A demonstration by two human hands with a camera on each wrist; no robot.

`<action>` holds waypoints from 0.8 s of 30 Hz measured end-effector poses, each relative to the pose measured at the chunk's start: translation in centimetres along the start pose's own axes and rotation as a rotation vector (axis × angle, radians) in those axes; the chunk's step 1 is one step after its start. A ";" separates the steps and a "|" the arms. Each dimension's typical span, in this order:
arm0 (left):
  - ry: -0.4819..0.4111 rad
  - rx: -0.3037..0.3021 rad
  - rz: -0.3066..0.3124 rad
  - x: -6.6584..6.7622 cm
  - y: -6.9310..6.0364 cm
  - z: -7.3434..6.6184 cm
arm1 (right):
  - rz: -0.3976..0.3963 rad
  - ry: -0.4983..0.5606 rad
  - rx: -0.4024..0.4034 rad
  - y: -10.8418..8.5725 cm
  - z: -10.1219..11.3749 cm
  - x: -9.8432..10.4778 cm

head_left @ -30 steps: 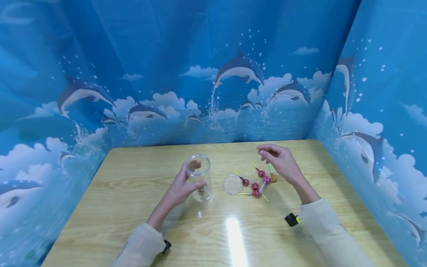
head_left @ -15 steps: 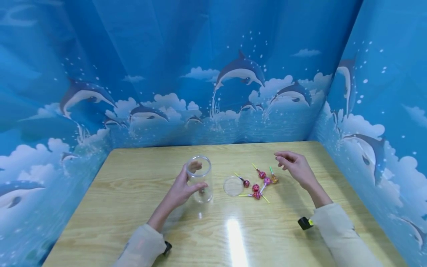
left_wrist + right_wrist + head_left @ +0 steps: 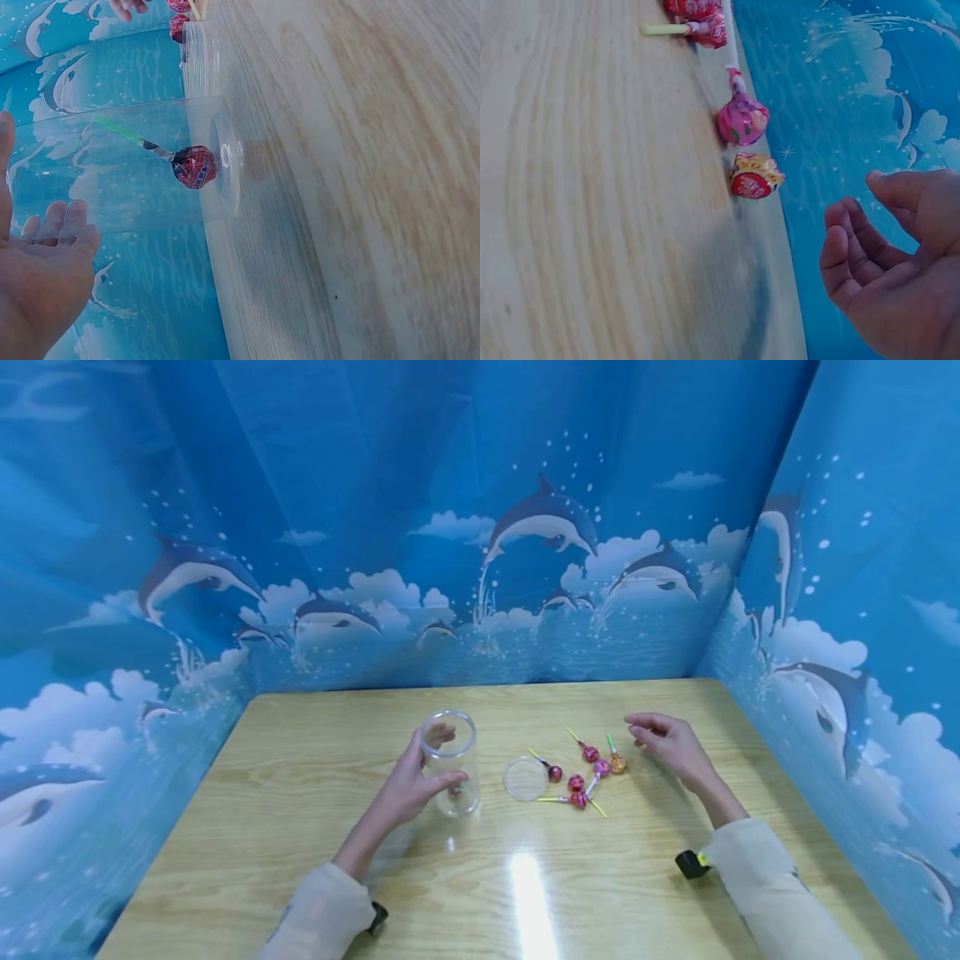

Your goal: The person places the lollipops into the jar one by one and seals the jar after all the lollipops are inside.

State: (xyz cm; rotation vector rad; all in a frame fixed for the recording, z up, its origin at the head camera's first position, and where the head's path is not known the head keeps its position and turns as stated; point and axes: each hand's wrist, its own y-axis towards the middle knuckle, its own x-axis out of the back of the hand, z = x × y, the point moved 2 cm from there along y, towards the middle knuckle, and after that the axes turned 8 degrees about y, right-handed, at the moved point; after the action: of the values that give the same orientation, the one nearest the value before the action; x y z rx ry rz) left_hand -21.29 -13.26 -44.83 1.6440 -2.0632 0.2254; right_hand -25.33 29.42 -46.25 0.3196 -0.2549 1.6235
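A blue dolphin-print backdrop (image 3: 420, 485) surrounds a wood-grain table (image 3: 315, 877). On the left, the left hand (image 3: 408, 783) grips an upright clear jar (image 3: 467, 760), thumb in front, fingers behind. Inside it, the left wrist view shows a red-wrapped lollipop (image 3: 195, 167) with a green stick, hardly readable from the head. Next, a clear round lid (image 3: 525, 779) lies flat between the jar and six loose lollipops (image 3: 602, 768), most of them clustered. Farthest right, the right hand (image 3: 675, 752) hangs over the table, palm inward, fingers loosely bent and empty, just beside the gold-wrapped lollipop (image 3: 754, 177), whose lettering the right wrist view reveals.
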 end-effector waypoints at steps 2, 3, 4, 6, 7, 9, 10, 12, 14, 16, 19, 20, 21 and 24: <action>-0.001 -0.002 -0.002 0.0 0.0 0.0 | 0.010 -0.003 0.000 0.2 -0.5 0.0; 0.000 -0.002 -0.002 0.0 0.0 0.0 | 0.016 -0.010 0.003 0.3 -0.7 0.0; 0.000 -0.003 -0.002 0.0 0.0 0.1 | 0.023 -0.015 0.010 0.4 -0.9 -0.1; -0.003 -0.005 -0.002 0.0 0.0 0.2 | 0.034 -0.036 0.018 0.6 -1.2 -0.1; -0.005 -0.007 -0.002 0.0 0.0 0.2 | 0.041 -0.047 0.022 0.7 -1.3 -0.2; -0.009 -0.011 -0.001 0.0 0.0 0.3 | 0.054 -0.072 0.023 1.0 -1.5 -0.3; -0.011 -0.013 -0.001 0.0 0.0 0.3 | 0.061 -0.073 0.021 1.1 -1.6 -0.4; -0.013 -0.014 -0.002 0.0 0.0 0.3 | 0.072 -0.080 0.016 1.4 -1.8 -0.6; -0.014 -0.020 -0.002 0.0 0.0 0.2 | 0.076 -0.092 0.015 1.8 -2.0 -0.8; -0.016 -0.024 -0.003 0.0 0.0 0.0 | 0.080 -0.113 0.026 2.1 -2.4 -1.0; -0.020 -0.028 -0.001 -0.1 0.0 0.0 | 0.078 -0.173 0.059 2.5 -2.9 -1.2; -0.019 -0.025 0.000 -0.1 0.0 0.0 | 0.079 -0.195 0.073 2.7 -3.0 -1.3; -0.017 -0.023 0.000 -0.1 0.0 0.0 | 0.082 -0.217 0.087 2.8 -3.1 -1.3; -0.010 -0.014 -0.003 -0.1 0.0 0.0 | 0.094 -0.264 0.116 3.1 -3.4 -1.5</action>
State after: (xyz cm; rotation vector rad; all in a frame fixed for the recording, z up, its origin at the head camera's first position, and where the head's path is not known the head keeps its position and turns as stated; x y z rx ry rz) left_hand -21.24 -13.20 -44.83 1.6427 -2.0652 0.2014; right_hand -28.52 28.94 -49.89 0.6205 -0.3817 1.6912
